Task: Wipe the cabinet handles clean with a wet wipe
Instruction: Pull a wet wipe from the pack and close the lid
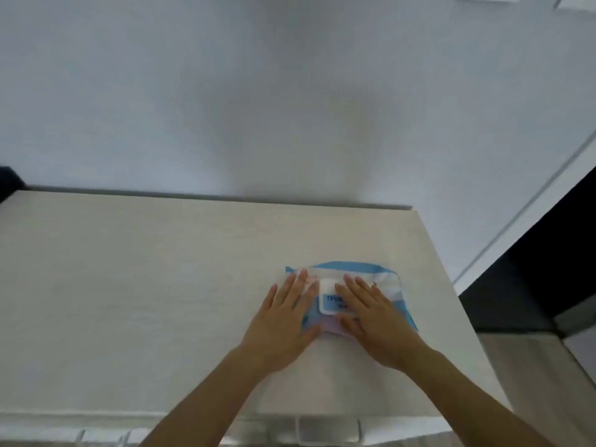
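A blue and white pack of wet wipes (385,279) lies flat on the pale cabinet top (129,285), right of centre. Its white flip lid (327,293) shows between my hands and looks closed. My left hand (283,321) rests with straight fingers on the pack's left part. My right hand (374,314) lies flat on its right part, fingers straight and pointing away from me. Pale cabinet handles (329,430) show along the front edge at the bottom of the view, partly hidden by my forearms.
A white wall (290,91) rises right behind the cabinet top. To the right the top ends at an edge, with a dark gap (532,285) and pale furniture beyond it. A dark object sits at the far left edge (8,180).
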